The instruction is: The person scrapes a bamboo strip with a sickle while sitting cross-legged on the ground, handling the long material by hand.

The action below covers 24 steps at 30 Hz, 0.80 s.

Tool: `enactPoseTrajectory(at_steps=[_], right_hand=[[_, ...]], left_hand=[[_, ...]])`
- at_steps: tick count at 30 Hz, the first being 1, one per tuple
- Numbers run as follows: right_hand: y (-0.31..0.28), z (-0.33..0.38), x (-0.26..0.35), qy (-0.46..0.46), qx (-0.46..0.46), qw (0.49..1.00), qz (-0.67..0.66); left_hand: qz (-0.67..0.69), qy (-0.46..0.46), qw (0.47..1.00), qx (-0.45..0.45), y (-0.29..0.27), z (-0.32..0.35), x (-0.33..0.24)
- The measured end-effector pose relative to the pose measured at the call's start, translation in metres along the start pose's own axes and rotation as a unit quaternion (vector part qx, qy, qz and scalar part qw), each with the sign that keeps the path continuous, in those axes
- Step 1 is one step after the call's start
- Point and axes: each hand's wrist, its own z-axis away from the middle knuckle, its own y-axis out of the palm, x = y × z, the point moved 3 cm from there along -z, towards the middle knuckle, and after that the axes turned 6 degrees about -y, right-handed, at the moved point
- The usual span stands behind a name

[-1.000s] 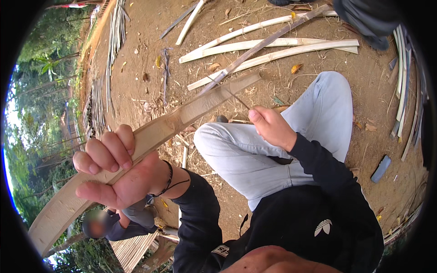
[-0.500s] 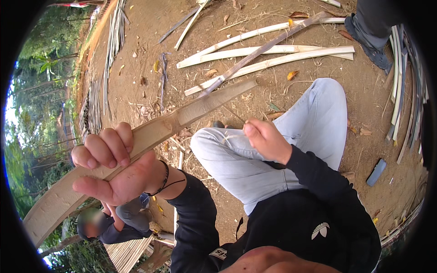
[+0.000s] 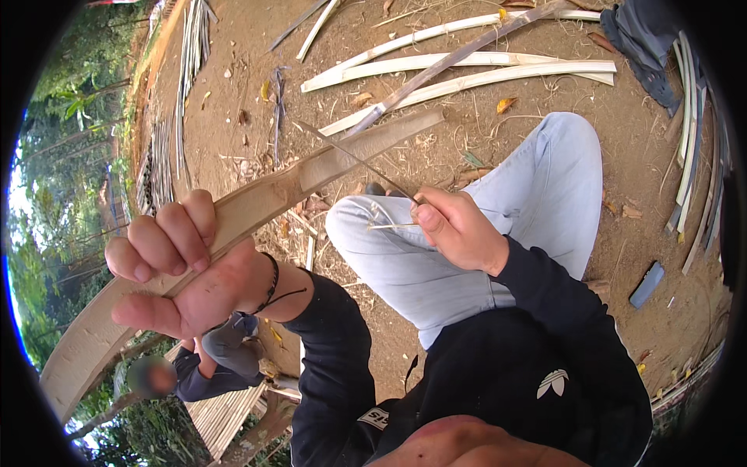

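Gripping a long split bamboo slat (image 3: 257,204) in your left hand (image 3: 183,268), fingers (image 3: 167,241) curled tight around it, you hold it slanting up across the head view toward the dirt ground (image 3: 233,86). Your right hand (image 3: 459,229), above your bent knee (image 3: 366,226), has its fingers pinching a thin bamboo sliver (image 3: 354,158) that runs up to the slat. Pale split strips (image 3: 467,66) lie beyond, well apart.
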Motion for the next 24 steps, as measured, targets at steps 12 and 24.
enactPoseTrajectory(at_steps=[12,24], right_hand=[[-0.013,-0.006,-0.037,0.024,-0.054,0.994,0.093],[-0.011,-0.013,-0.060,0.028,-0.091,0.985,0.141]], left_hand=[[0.029,-0.014,0.996,0.082,0.008,0.002,-0.002],[0.014,-0.008,0.998,0.058,0.008,0.006,-0.008]])
